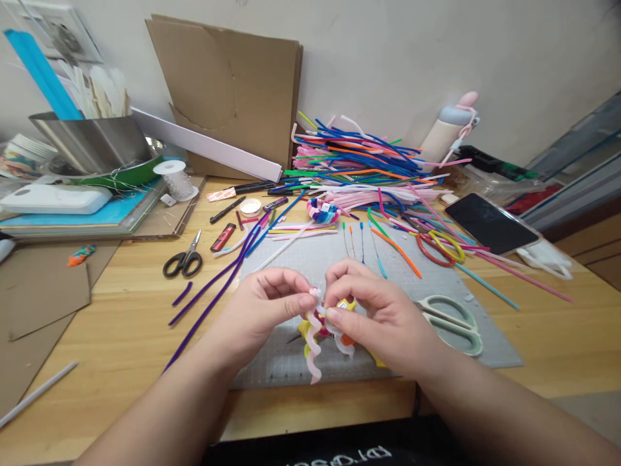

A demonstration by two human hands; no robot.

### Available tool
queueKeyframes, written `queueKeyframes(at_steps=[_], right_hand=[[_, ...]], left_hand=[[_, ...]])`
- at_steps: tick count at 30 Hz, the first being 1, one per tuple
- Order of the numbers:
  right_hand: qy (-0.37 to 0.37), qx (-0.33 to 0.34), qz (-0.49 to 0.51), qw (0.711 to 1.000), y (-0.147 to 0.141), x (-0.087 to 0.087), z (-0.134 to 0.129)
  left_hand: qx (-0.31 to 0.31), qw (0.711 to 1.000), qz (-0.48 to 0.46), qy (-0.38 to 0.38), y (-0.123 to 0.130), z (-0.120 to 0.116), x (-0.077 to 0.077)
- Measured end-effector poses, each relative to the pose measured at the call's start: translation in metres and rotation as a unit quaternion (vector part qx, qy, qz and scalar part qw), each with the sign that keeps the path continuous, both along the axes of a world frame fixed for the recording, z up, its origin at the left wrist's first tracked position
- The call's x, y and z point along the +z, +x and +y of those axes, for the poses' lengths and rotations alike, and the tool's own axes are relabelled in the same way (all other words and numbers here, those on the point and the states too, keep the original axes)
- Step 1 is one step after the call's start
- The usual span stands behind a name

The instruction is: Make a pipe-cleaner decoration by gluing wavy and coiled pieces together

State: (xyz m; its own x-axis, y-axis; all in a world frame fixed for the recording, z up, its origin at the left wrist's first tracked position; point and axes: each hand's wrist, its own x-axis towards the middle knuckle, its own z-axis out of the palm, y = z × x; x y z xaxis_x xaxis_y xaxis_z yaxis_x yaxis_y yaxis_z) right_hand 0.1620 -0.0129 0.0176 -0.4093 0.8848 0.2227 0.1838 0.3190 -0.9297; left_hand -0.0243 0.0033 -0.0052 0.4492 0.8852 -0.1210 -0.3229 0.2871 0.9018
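Observation:
My left hand (274, 304) pinches the top of a white, wavy pipe cleaner (314, 359) between thumb and forefinger. Close beside it, my right hand (361, 307) pinches the same white piece, whose second curled end hangs below the fingers. Behind the strands, partly covered by my hands, lie yellow, red and orange bits (305, 330) whose kind I cannot make out. All of this is over the grey cutting mat (272, 369). Pale green scissors (453, 327) rest on the mat just right of my right hand.
A heap of coloured pipe cleaners (359, 162) lies at the back. Black scissors (183, 259) and purple pipe cleaners (208, 294) are on the left, a phone (490, 223) and red-and-yellow-handled scissors (439, 249) on the right. Cardboard (228, 90) leans on the wall beside a metal pot (97, 142).

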Motion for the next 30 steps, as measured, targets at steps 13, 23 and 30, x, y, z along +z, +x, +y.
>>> queueKeyframes(at_steps=[13,23,30], right_hand=[[-0.211,0.067,0.177,0.959,-0.0027,-0.0048,-0.0017],[-0.246,0.086,0.201,0.944,-0.0031,-0.0065,-0.0016],[-0.279,0.095,0.211,0.932,-0.0027,-0.0085,0.0001]], left_hand=[[-0.075,0.995,-0.032,-0.050,0.0001,-0.0043,0.0016],[-0.110,0.993,-0.037,-0.028,0.0008,-0.0033,0.0056],[-0.090,0.995,-0.032,-0.017,0.0008,-0.0046,0.0082]])
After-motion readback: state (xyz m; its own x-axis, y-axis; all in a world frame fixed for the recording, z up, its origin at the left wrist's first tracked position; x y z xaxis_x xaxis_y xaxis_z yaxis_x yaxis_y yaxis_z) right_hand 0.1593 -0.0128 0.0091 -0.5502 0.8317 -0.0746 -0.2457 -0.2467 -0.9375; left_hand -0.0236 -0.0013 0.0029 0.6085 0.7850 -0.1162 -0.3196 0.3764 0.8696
